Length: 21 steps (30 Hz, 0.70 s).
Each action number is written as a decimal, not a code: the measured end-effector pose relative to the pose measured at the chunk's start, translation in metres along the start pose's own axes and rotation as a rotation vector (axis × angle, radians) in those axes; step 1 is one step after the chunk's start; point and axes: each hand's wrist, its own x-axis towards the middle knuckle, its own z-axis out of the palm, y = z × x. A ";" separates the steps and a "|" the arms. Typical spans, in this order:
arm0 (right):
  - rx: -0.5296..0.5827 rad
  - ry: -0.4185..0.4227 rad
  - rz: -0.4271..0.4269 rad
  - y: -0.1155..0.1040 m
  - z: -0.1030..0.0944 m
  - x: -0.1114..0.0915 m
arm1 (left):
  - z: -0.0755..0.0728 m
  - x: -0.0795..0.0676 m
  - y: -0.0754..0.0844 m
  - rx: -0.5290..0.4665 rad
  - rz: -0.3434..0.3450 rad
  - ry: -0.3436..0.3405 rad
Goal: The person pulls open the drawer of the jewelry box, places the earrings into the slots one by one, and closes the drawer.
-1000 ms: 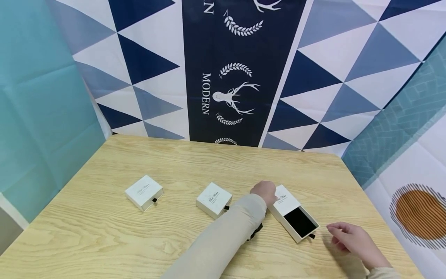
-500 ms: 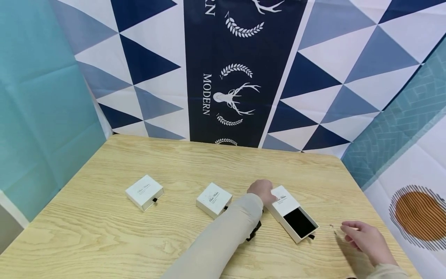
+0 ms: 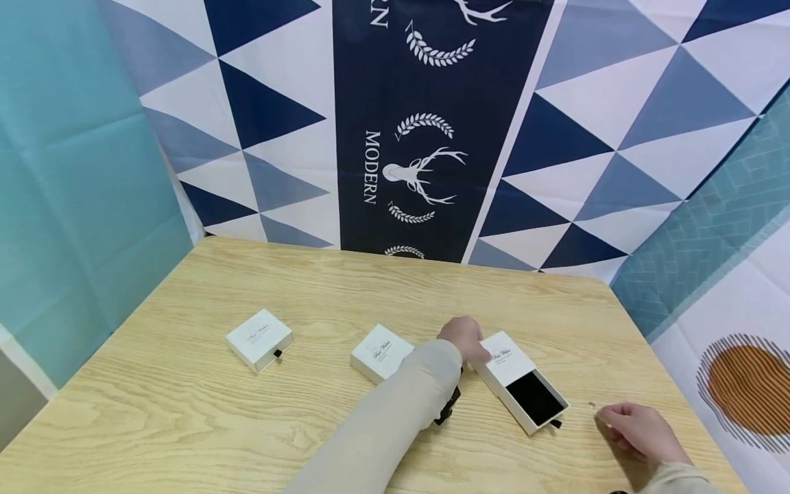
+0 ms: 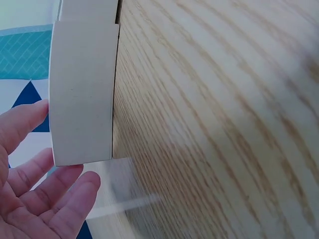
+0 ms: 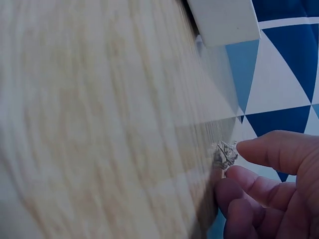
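Observation:
A white slide-out box [image 3: 510, 363] lies at the right of the table with its drawer pulled partly out, showing a black lining [image 3: 534, 398]. My left hand [image 3: 465, 337] holds its far end; in the left wrist view, the thumb [image 4: 25, 122] lies on the top face and fingers reach round the end. Right of the drawer is a small, shiny silver ornament [image 5: 227, 154], tiny in the head view; its exact kind is unclear. My right hand [image 3: 642, 432] has thumb and forefinger at it, pinching its edge low over the tabletop.
Two similar white boxes, one at the left [image 3: 259, 339] and one in the middle [image 3: 379, 351], sit with drawers in. My left sleeve [image 3: 382, 418] crosses in front of the middle box. Patterned cloth [image 3: 284, 137] hangs behind the wooden table [image 3: 197, 398].
My right hand drew back rightward, exposing the small ornament, then came lower and closer to it with its fingers drawn together. The left hand stays on the box.

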 end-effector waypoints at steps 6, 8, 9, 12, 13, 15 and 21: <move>-0.017 0.013 0.000 -0.002 0.002 -0.001 | 0.000 -0.002 0.001 -0.008 0.006 0.001; -0.038 0.018 -0.003 -0.001 0.003 0.000 | 0.001 -0.003 0.001 -0.004 0.005 0.005; -0.047 0.021 -0.003 0.000 0.004 0.000 | 0.002 -0.003 0.001 -0.001 0.007 0.006; -0.089 0.031 -0.007 0.000 0.005 0.001 | 0.001 -0.005 0.001 0.004 0.015 0.008; -0.109 0.036 -0.013 0.000 0.005 0.001 | 0.001 -0.005 0.001 0.008 0.014 0.009; -0.143 0.048 -0.027 -0.002 0.006 0.001 | 0.000 -0.007 0.002 0.014 0.008 0.010; -0.200 0.071 -0.075 -0.009 0.005 -0.003 | 0.000 -0.014 0.011 0.119 -0.015 0.019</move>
